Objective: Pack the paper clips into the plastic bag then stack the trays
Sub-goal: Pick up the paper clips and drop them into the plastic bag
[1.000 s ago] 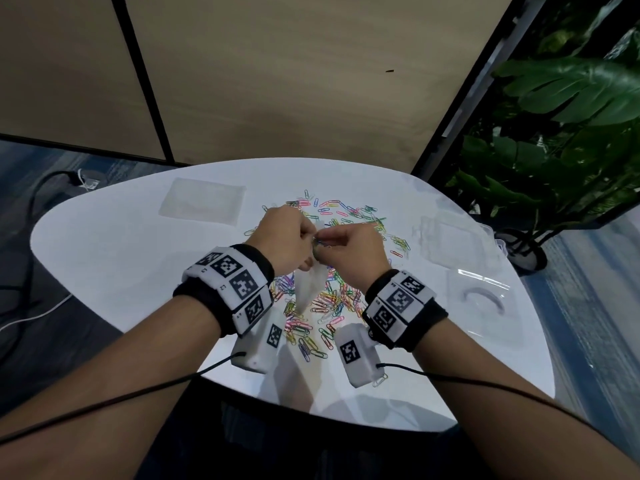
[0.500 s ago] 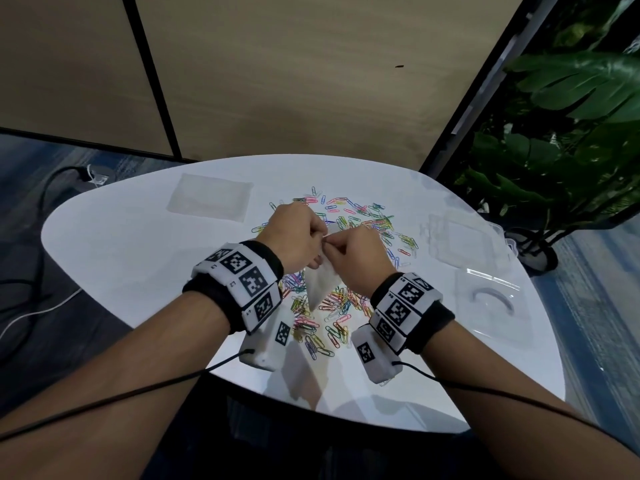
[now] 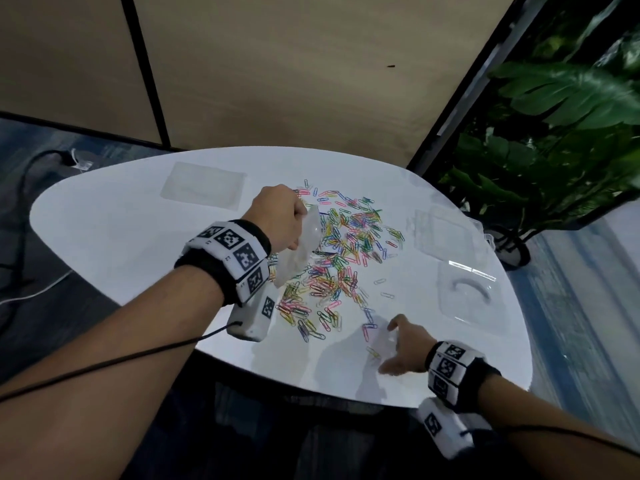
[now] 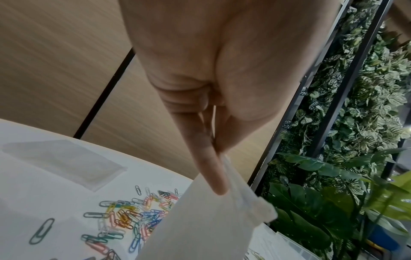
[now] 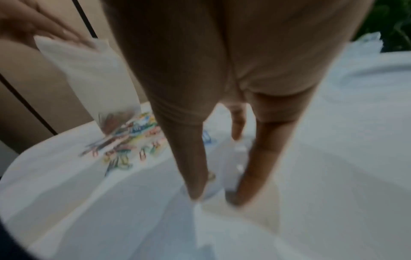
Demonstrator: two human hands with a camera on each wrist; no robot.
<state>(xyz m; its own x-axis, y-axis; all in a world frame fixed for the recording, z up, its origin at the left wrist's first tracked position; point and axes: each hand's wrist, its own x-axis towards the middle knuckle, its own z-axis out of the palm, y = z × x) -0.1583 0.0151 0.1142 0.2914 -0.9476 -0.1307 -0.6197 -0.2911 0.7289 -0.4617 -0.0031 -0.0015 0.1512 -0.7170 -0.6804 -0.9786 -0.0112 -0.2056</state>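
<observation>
Colourful paper clips point(image 3: 341, 258) lie spread over the middle of the white table point(image 3: 121, 244). My left hand point(image 3: 281, 216) pinches the top edge of a small clear plastic bag point(image 3: 300, 247), which hangs tilted over the pile's left side. In the left wrist view the bag point(image 4: 211, 225) hangs from my fingers point(image 4: 214, 176), with clips point(image 4: 124, 218) below. My right hand point(image 3: 398, 351) is low at the table's near right, fingers spread and pointing down beside a few stray clips point(image 3: 370, 327). The blurred right wrist view shows its fingertips point(image 5: 195, 193) on the table, apart, and the bag point(image 5: 93, 73).
A flat clear tray point(image 3: 204, 183) lies at the back left. Two more clear trays point(image 3: 446, 230) point(image 3: 467, 296) sit at the right, near the table's edge. A large green plant point(image 3: 561, 109) stands to the right and a wooden wall behind.
Both hands were together at the bag's mouth. My right hand has let go and dropped to the near right of the table. My left hand keeps the bag.
</observation>
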